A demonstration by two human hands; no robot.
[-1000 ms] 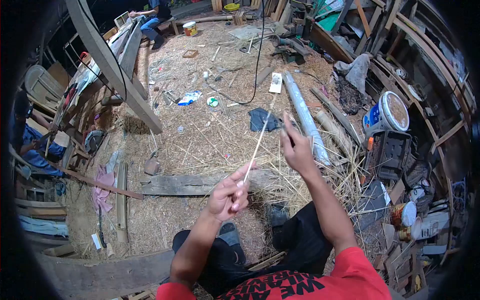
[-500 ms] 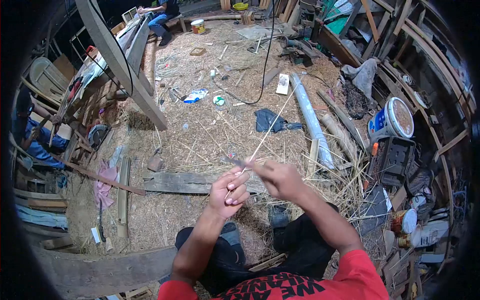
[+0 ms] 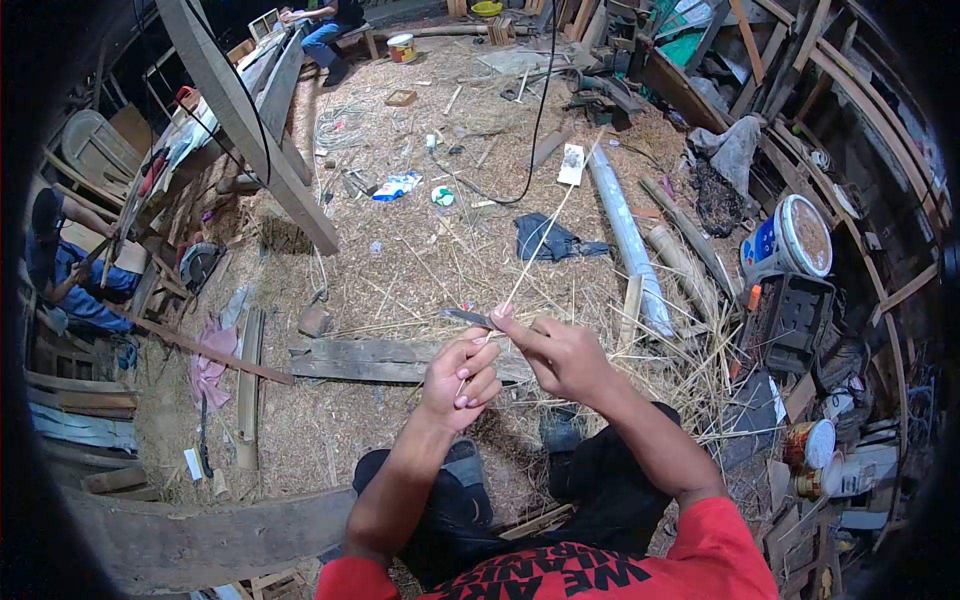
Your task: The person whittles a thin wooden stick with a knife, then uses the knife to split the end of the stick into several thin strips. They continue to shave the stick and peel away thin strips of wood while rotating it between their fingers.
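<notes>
My left hand point(image 3: 461, 380) is closed around the lower end of a thin pale strip point(image 3: 540, 240), which looks like split bamboo and slants up and away to the right. Just above it, my right hand point(image 3: 560, 357) grips a knife whose dark blade point(image 3: 465, 316) points left. The blade lies against the strip, and my right thumb presses near where the two meet. Fingers hide the knife's handle. Below my hands are my knees and sandalled feet, above a floor strewn with shavings.
A weathered plank point(image 3: 370, 361) lies crosswise ahead. Loose strips point(image 3: 690, 375) pile up on my right, near a long grey pole point(image 3: 630, 240), a paint bucket point(image 3: 790, 238) and a black case point(image 3: 785, 320). A slanted post point(image 3: 245, 120) stands left. Two other people sit at left and far left.
The knife and my right hand, blurred before, now show sharply, with the blade slightly higher on the strip. My left hand stays nearly in place. The view has shifted slightly.
</notes>
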